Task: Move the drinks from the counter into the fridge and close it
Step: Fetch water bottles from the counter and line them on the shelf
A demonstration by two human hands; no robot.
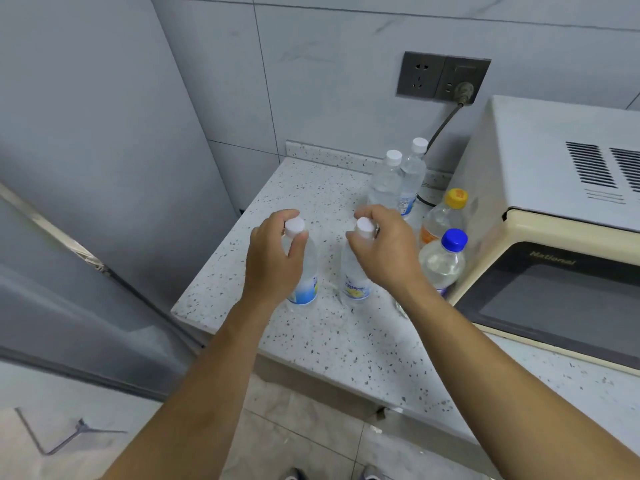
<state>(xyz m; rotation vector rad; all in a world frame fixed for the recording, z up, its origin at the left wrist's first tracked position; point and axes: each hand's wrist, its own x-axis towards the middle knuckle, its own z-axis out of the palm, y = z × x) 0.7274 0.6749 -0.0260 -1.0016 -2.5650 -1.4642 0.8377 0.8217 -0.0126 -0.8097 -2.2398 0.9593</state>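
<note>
Two clear white-capped bottles stand on the speckled counter (311, 341). My left hand (273, 258) curls round the neck of the left bottle (306, 271), just under its cap. My right hand (388, 251) grips the neck of the right bottle (353, 275) the same way. Both bottles look upright with their bases on the counter. Behind them stand two more white-capped bottles (384, 181) (414, 171). An orange-capped drink (443, 216) and a blue-capped bottle (441, 261) stand beside the microwave. The grey fridge (86, 168) fills the left side, with its door edge (52, 230) showing.
A cream microwave (554, 220) takes up the counter's right side, its cord running to a wall socket (443, 77). Tiled wall stands behind the counter. Floor tiles and my shoes show below the counter's front edge.
</note>
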